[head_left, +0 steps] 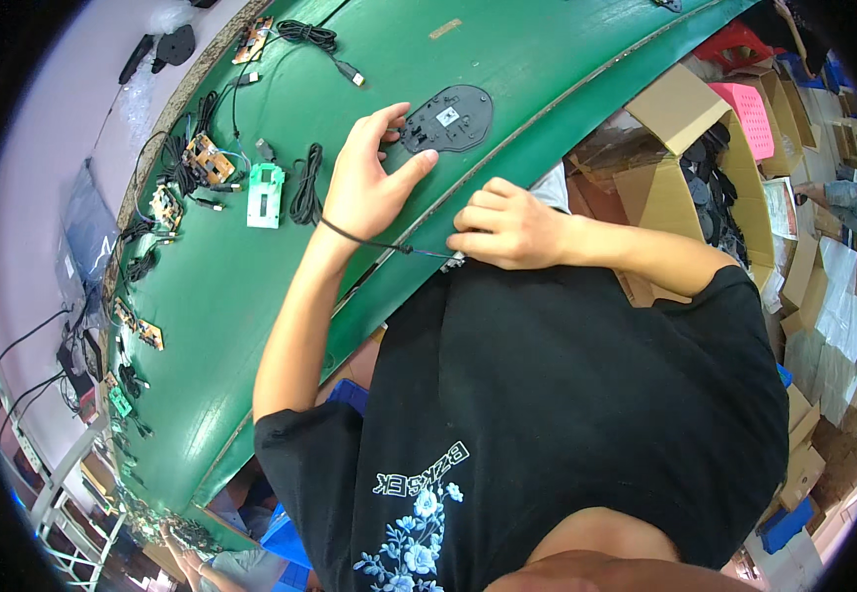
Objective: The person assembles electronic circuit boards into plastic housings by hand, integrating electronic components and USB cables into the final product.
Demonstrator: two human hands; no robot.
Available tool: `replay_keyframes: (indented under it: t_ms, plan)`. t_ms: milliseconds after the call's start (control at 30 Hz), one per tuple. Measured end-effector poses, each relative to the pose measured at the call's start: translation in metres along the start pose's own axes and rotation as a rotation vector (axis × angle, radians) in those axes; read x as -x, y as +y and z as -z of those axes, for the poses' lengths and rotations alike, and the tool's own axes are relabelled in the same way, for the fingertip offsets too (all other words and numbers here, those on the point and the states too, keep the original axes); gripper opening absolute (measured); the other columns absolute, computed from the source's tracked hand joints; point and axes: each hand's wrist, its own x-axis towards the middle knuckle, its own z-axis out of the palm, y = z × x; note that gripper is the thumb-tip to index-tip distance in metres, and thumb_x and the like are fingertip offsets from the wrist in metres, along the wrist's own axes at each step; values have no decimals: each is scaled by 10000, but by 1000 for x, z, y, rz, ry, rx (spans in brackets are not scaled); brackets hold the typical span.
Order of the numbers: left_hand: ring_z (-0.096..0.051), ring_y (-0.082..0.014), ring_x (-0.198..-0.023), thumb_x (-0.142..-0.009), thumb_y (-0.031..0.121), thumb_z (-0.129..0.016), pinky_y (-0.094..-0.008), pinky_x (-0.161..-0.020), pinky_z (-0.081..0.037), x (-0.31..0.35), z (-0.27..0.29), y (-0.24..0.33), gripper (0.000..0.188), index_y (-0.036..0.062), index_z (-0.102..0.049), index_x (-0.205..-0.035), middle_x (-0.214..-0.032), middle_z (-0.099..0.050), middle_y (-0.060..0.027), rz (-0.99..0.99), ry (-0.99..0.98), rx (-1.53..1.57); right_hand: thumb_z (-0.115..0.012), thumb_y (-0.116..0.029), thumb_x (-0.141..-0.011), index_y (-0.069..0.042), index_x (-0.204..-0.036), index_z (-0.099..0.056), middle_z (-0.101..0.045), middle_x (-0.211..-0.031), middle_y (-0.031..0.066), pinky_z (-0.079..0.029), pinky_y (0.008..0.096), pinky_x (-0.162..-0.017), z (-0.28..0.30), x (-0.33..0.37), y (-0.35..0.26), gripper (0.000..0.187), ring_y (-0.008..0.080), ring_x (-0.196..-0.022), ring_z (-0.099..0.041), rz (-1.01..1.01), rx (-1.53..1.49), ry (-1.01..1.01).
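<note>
My left hand (374,178) is at the near left end of a black oval mouse base (466,111) lying on the green bench, thumb and fingers curled about its edge. The base shows its moulded inner side and a small white label. My right hand (517,229) is closed near the bench's front edge, close to my shirt, pinching a small part with thin wires (454,261) that the fingers mostly hide. A black cable (364,240) runs from that part across my left wrist. Beside the left hand lie a coiled black cable (307,185) and a green fixture (265,195).
Brown circuit boards with cables (209,161) line the bench's far left side. Another coiled cable with a plug (350,73) lies at the back. At right, an open carton (754,187) holds black shells, near a pink basket (744,118). Other people are at the outer edges.
</note>
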Motion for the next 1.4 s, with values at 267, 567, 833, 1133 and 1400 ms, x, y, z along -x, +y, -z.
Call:
replay_keyframes:
  t_ms: [267, 567, 833, 1133, 1400]
  plan:
    - [-613, -153, -896, -896, 187, -723, -307, -757, -495, 27, 65, -4, 357, 25, -629, -1199, -1023, -672, -82, 32, -278, -192, -696, -154, -900, -60, -964, -588, -650, -851, 110, -481, 394, -733, 43, -30, 7, 157, 288, -797, -639, -404, -615, -278]
    - [-608, -312, -1119, -869, 80, -727, -420, -956, -472, 94, 44, 82, 283, 31, -659, -1139, -1213, -632, -185, -384, 232, -489, -542, -89, -997, -1, -1146, -569, -626, -976, 91, -469, 336, -833, 62, -39, 14, 175, 157, -912, -563, -576, -1112, -526]
    - [-442, -57, -668, -1031, 158, -573, -204, -603, -383, 72, 30, 10, 218, -7, -688, -1112, -815, -560, 40, 439, -495, 639, -571, -157, -962, -32, -1373, -434, -508, -913, 24, -433, 307, -814, 69, -24, 8, 450, 138, -876, -490, -773, -1354, -391]
    - [-589, -57, -699, -902, 52, -730, -227, -588, -469, 33, 10, -3, 113, -21, -754, -985, -815, -705, -24, 216, 174, 295, -788, -183, -868, -40, -938, -685, -687, -825, 50, -491, 310, -682, 72, -80, 54, 190, 169, -748, -633, -327, -769, -38]
    - [-688, -303, -782, -883, 33, -708, -348, -709, -538, 11, -6, 2, 118, -13, -719, -991, -921, -696, -154, -161, 215, -260, -737, -247, -931, -13, -963, -693, -614, -766, -21, -439, 256, -669, 19, -83, 123, 240, 53, -727, -515, -534, -835, 98]
